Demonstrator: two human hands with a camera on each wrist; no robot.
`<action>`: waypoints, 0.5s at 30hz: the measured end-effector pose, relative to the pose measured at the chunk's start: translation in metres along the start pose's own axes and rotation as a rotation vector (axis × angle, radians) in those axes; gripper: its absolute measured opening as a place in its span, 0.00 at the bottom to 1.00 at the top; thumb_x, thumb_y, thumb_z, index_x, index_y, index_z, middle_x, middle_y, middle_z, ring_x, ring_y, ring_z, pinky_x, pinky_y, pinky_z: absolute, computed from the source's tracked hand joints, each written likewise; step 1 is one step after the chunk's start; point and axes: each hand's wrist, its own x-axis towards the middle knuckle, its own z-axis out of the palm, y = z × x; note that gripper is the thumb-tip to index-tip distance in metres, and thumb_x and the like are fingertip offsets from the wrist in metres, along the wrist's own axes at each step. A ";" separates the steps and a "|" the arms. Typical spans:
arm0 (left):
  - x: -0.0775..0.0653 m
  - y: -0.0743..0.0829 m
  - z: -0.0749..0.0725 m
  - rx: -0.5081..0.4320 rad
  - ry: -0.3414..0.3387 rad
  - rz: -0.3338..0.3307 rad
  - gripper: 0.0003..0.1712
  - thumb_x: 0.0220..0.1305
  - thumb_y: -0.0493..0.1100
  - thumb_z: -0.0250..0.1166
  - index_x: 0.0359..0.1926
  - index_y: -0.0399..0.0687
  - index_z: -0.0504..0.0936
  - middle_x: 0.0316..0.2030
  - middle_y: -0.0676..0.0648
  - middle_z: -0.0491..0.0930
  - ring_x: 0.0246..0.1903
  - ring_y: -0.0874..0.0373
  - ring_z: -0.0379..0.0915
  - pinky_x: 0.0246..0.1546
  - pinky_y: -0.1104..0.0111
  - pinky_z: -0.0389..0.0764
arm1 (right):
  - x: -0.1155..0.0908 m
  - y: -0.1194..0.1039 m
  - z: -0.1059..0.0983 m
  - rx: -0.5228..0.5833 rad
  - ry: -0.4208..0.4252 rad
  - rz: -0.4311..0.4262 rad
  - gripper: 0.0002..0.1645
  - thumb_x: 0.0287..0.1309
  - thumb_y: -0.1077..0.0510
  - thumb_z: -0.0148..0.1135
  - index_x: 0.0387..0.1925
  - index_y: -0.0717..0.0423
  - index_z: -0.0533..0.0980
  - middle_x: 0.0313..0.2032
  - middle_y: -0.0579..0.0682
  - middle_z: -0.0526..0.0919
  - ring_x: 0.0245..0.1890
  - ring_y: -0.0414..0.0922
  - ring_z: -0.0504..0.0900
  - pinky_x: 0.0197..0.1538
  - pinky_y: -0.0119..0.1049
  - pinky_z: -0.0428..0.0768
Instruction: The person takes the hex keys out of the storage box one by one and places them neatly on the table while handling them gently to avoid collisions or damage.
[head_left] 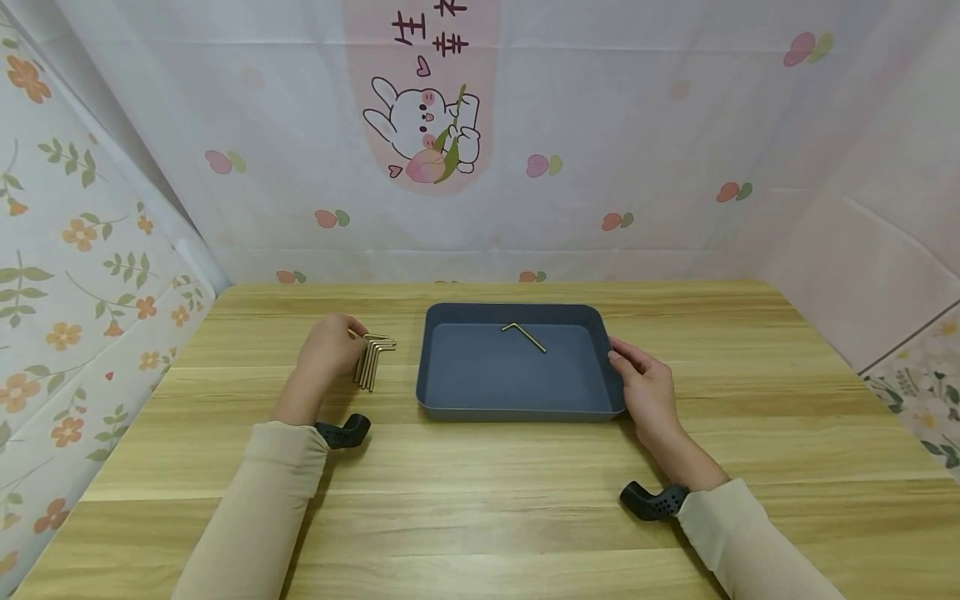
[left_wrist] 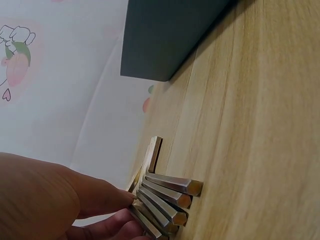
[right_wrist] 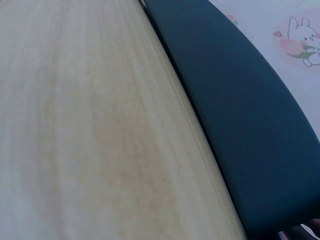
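Note:
A bunch of brass-coloured hex keys [head_left: 367,367] lies side by side on the table, left of the tray. My left hand [head_left: 330,350] is at their far left end, thumb and fingertips pinching one of the keys. Up close in the left wrist view, the thumb [left_wrist: 100,196] presses by the bends of the keys [left_wrist: 167,192], whose hexagonal ends face the camera. My right hand [head_left: 651,392] grips the right wall of the shallow blue-grey tray [head_left: 517,414], thumb at the rim. One hex key [head_left: 530,337] lies inside the tray near its back wall.
The wooden table [head_left: 465,508] extends in front of the tray and to both sides. A white printed cloth [head_left: 600,125] hangs behind its back edge, and a flowered cloth [head_left: 75,333] hangs at the left. Black wrist mounts [head_left: 348,432] sit on both wrists.

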 end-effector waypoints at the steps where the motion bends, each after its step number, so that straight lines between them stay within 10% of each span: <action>1: 0.000 0.000 0.000 0.000 -0.001 -0.001 0.18 0.69 0.38 0.52 0.53 0.34 0.82 0.48 0.32 0.83 0.40 0.44 0.79 0.37 0.61 0.78 | 0.000 0.000 0.000 -0.001 -0.001 0.000 0.27 0.76 0.51 0.52 0.71 0.53 0.70 0.71 0.52 0.72 0.71 0.43 0.67 0.53 0.13 0.67; 15: -0.002 0.003 -0.004 -0.037 -0.027 -0.012 0.18 0.68 0.37 0.53 0.53 0.33 0.81 0.47 0.32 0.83 0.31 0.51 0.78 0.27 0.69 0.75 | 0.001 0.002 0.001 -0.007 -0.010 -0.004 0.27 0.77 0.50 0.51 0.72 0.51 0.69 0.72 0.51 0.71 0.72 0.43 0.66 0.54 0.13 0.68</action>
